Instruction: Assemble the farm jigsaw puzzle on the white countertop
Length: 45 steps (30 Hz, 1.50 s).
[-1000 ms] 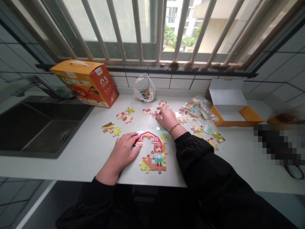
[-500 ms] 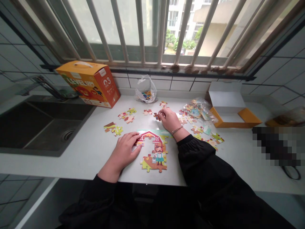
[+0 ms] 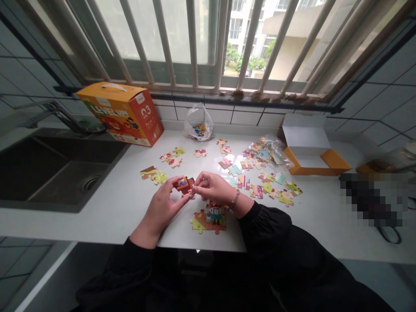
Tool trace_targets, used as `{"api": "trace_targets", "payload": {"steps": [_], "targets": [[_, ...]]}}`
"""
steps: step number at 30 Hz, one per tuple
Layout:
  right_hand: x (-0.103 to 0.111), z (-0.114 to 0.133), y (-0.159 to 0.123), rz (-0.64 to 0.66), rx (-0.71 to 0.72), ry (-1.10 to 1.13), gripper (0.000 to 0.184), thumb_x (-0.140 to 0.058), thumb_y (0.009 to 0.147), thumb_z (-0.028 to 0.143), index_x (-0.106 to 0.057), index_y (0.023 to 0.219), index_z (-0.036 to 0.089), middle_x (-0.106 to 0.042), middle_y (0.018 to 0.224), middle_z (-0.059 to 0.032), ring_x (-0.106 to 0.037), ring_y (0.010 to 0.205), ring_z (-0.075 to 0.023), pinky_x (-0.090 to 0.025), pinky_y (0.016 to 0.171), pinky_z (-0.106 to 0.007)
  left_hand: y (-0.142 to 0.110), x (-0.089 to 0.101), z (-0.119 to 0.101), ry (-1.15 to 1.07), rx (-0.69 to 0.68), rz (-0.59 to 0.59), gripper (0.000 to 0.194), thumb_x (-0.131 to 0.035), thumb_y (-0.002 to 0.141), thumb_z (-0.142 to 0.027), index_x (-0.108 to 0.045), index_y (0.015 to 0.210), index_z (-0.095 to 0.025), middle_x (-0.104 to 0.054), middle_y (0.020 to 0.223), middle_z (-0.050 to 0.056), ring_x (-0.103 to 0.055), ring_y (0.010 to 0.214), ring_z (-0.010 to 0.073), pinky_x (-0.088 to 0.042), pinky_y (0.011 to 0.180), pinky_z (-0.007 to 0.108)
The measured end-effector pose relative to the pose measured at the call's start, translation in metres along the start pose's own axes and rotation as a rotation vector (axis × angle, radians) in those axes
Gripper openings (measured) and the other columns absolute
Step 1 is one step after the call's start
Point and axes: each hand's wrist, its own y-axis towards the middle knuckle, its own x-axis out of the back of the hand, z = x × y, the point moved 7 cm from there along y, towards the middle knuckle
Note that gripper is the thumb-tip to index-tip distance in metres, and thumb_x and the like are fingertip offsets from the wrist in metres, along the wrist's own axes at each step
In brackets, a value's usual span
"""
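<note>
Just above the partly joined jigsaw point(image 3: 198, 221), both my hands meet at a small red-brown jigsaw piece point(image 3: 183, 183) with an orange and purple print. My left hand point(image 3: 164, 208) has it pinched between thumb and fingers. The bent fingertips of my right hand point(image 3: 212, 189) close on the piece's right side. A figure in a turquoise skirt shows in the joined part. My right hand and sleeve cover much of its upper section. Loose jigsaw pieces point(image 3: 256, 191) lie to the right of my right hand, and more pieces point(image 3: 153, 174) lie beyond my left hand.
An orange puzzle box point(image 3: 130, 115) stands by the sink point(image 3: 65, 182) on the left. Against the back wall sits a clear bag of pieces point(image 3: 199, 125). Another plastic bag point(image 3: 268, 151) lies beside an opened orange-and-white box point(image 3: 318, 160). The counter's front edge point(image 3: 201, 250) runs below my hands.
My right hand has come back toward me from the far pieces, bringing the dark piece to my left hand. My left hand has lifted off the joined jigsaw and now pinches a piece.
</note>
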Motion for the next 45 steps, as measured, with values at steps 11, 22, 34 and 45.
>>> {"api": "trace_targets", "payload": {"steps": [11, 22, 34, 45], "targets": [[0.022, 0.007, 0.001, -0.188, 0.092, -0.501, 0.020, -0.069, 0.108, 0.034, -0.071, 0.093, 0.020, -0.080, 0.082, -0.0014, -0.068, 0.067, -0.0117, -0.047, 0.067, -0.023, -0.011, 0.012, 0.003, 0.089, -0.152, 0.124, 0.049, -0.083, 0.097, -0.054, -0.071, 0.136, -0.027, -0.077, 0.123, 0.007, -0.072, 0.113, 0.0286, -0.058, 0.104, 0.046], [0.023, 0.009, 0.002, -0.218, 0.151, -0.666, 0.020, -0.069, 0.108, 0.035, -0.076, 0.095, 0.020, -0.074, 0.077, 0.0004, -0.059, 0.067, -0.0126, -0.039, 0.067, -0.026, -0.020, 0.001, 0.006, 0.247, -0.161, 0.317, 0.038, -0.078, 0.099, -0.044, -0.075, 0.134, -0.031, -0.070, 0.140, 0.007, -0.064, 0.128, 0.0304, -0.049, 0.109, 0.047], [0.022, 0.010, 0.001, -0.212, 0.139, -0.694, 0.020, -0.069, 0.108, 0.035, -0.077, 0.096, 0.021, -0.074, 0.078, 0.0000, -0.061, 0.069, -0.0139, -0.039, 0.068, -0.026, -0.023, -0.003, 0.001, 0.295, -0.171, 0.357, 0.046, -0.079, 0.099, -0.051, -0.071, 0.143, -0.040, -0.069, 0.142, 0.006, -0.062, 0.130, 0.0313, -0.046, 0.105, 0.047], [0.021, 0.008, 0.002, -0.210, 0.150, -0.730, 0.019, -0.069, 0.107, 0.035, -0.078, 0.097, 0.021, -0.073, 0.077, 0.0006, -0.059, 0.068, -0.0134, -0.037, 0.067, -0.026, -0.022, -0.005, 0.001, 0.276, -0.164, 0.355, 0.042, -0.083, 0.097, -0.050, -0.075, 0.136, -0.037, -0.070, 0.136, 0.007, -0.064, 0.123, 0.0305, -0.048, 0.103, 0.046]]}}
